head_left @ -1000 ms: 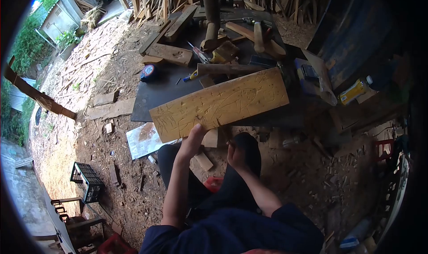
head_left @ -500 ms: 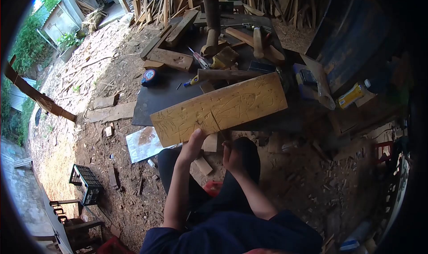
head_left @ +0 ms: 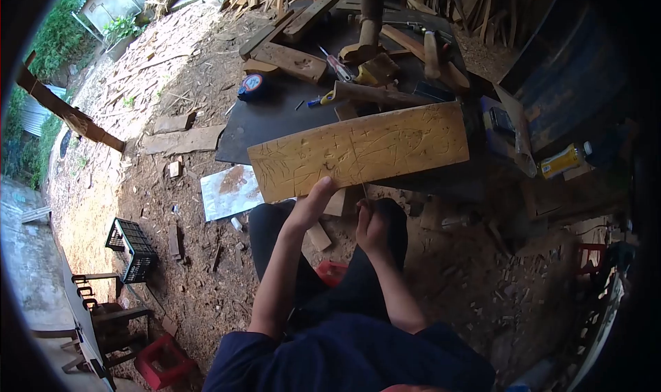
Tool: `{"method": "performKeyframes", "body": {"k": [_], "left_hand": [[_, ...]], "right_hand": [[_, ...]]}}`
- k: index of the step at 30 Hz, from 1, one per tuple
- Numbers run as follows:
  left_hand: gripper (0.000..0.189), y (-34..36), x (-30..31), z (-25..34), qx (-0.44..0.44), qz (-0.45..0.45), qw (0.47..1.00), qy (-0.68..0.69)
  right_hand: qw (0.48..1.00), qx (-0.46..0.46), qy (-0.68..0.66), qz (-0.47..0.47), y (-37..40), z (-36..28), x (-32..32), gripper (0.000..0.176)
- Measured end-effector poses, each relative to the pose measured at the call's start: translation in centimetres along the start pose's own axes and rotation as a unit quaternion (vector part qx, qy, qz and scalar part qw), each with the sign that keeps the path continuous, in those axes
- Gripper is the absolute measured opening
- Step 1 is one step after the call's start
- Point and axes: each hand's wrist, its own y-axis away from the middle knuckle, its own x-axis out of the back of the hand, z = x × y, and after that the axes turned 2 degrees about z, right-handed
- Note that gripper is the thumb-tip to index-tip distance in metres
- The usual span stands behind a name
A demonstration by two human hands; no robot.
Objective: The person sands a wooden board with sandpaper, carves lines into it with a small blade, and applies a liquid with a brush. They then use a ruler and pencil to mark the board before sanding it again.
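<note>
A long yellowish wooden board (head_left: 413,147), its face covered with carved or scratched lines, is held slightly tilted above my knees. My left hand (head_left: 313,203) grips the lower edge left of its middle, thumb on the front face; the other fingers are mostly hidden behind. Just below that edge, my right hand (head_left: 372,228) is closed around a thin dark rod-like tool (head_left: 364,192). Only a short piece of the tool shows clearly between hand and board, and its exact kind cannot be made out.
Behind the board, a dark table (head_left: 258,120) carries a tape measure (head_left: 252,86), a screwdriver (head_left: 334,64), a mallet-like wooden tool (head_left: 432,56) and wood offcuts (head_left: 292,61). A yellow bottle (head_left: 561,161) lies at right. A black crate (head_left: 131,249) stands on the chip-strewn ground.
The view has shifted, so most things sit further right. The board is tilted less. Earlier the thin tool crossed the board's face; now it shows mainly at the lower edge, with my right hand lower.
</note>
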Motion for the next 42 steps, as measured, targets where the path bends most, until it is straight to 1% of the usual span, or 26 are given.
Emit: {"method": "performKeyframes", "body": {"k": [1, 4, 7, 10, 11, 14, 15, 17, 20, 26, 32, 35, 38, 42], "left_hand": [[0.076, 0.0, -0.1, 0.0, 0.007, -0.001, 1.0, 0.008], [0.055, 0.3, -1.5, 1.1, -0.039, 0.033, 0.998, 0.033], [0.055, 0.2, -1.5, 1.0, -0.034, 0.039, 0.998, 0.031], [0.081, 0.3, -0.4, 0.9, 0.026, -0.009, 1.0, -0.013], [0.081, 0.2, -0.6, 1.2, 0.017, -0.004, 1.0, -0.012], [0.082, 0.4, -1.6, 1.5, -0.013, 0.013, 1.0, -0.003], [0.083, 0.3, -1.4, 1.3, -0.013, 0.03, 0.999, -0.022], [0.085, 0.5, -0.8, 0.7, 0.001, 0.017, 1.0, -0.014], [0.086, 0.0, -0.1, 0.1, 0.005, 0.008, 1.0, -0.009], [0.086, 0.0, -0.3, 0.3, 0.002, 0.007, 1.0, -0.006], [0.084, 0.2, -0.9, 0.8, 0.004, -0.002, 1.0, -0.008], [0.083, 0.1, -0.9, 0.7, 0.003, 0.001, 1.0, 0.001], [0.081, 0.2, -1.0, 0.8, 0.002, 0.0, 1.0, 0.003], [0.08, 0.2, -1.3, 1.1, -0.006, -0.003, 1.0, -0.002]], "right_hand": [[1.0, -0.01, -0.005, -0.009, -0.4, -0.8, 0.1, 0.023], [1.0, -0.005, 0.022, -0.004, 2.3, 4.8, -1.0, 0.023], [0.999, -0.032, -0.005, -0.013, 1.5, 1.9, -0.3, 0.023], [0.998, -0.055, -0.013, -0.012, 0.2, -0.5, 0.0, 0.023], [1.0, -0.008, -0.005, 0.004, 0.8, 1.0, -0.3, 0.024], [0.998, 0.046, 0.048, 0.006, 4.3, 6.8, -1.1, 0.021], [0.999, 0.032, 0.041, 0.001, 3.9, 6.1, -0.8, 0.021], [0.999, -0.006, 0.032, -0.004, 3.2, 3.5, -0.1, 0.021], [0.999, -0.054, -0.003, -0.006, 3.3, 3.0, -0.2, 0.026], [0.998, -0.057, -0.003, -0.019, 3.6, 3.5, -0.2, 0.026], [0.996, -0.082, -0.013, -0.027, 4.1, 3.3, 0.1, 0.026], [0.997, -0.069, -0.019, -0.026, 4.4, 3.1, 0.1, 0.026], [0.999, -0.028, -0.028, 0.011, 4.6, 3.1, -0.3, 0.022], [0.998, -0.047, -0.032, -0.005, 5.0, 3.2, -0.3, 0.023]]}}
